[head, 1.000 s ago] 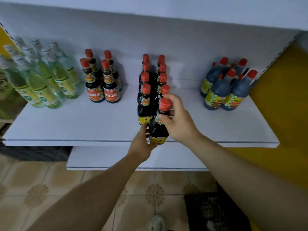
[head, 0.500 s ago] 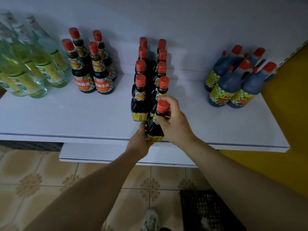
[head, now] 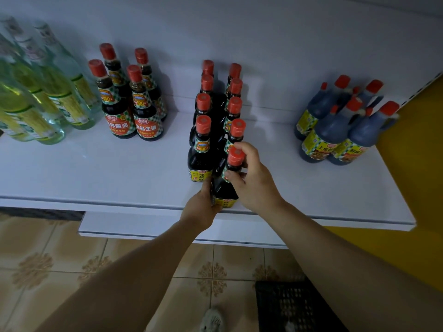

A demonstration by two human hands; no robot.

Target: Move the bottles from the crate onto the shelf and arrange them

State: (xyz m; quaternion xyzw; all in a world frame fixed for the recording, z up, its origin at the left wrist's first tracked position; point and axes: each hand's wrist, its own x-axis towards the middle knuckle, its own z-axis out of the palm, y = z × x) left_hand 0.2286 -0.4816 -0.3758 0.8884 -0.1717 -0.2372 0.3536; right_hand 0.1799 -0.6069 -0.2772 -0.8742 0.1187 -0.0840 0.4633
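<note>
A dark sauce bottle (head: 226,188) was held at the front edge of the shelf (head: 96,178), its neck gripped by the right hand (head: 254,185) and its base clasped in the curled fingers of the left hand (head: 201,208). A hard push could topple the packed double row (head: 203,140) behind, and a careless release could tip the bottle off the lip.

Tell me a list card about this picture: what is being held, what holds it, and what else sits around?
held thing: small dark bottle with red cap and yellow label, at the front edge of the white shelf
left-hand grip: holds the bottle's base
right-hand grip: fingers curled round its neck
behind it: two rows of matching red-capped dark bottles
far left: tall clear greenish glass bottles
beside those: four larger dark bottles with red checked labels
right: dark blue handled jugs with red caps
floor: black plastic crate
</note>
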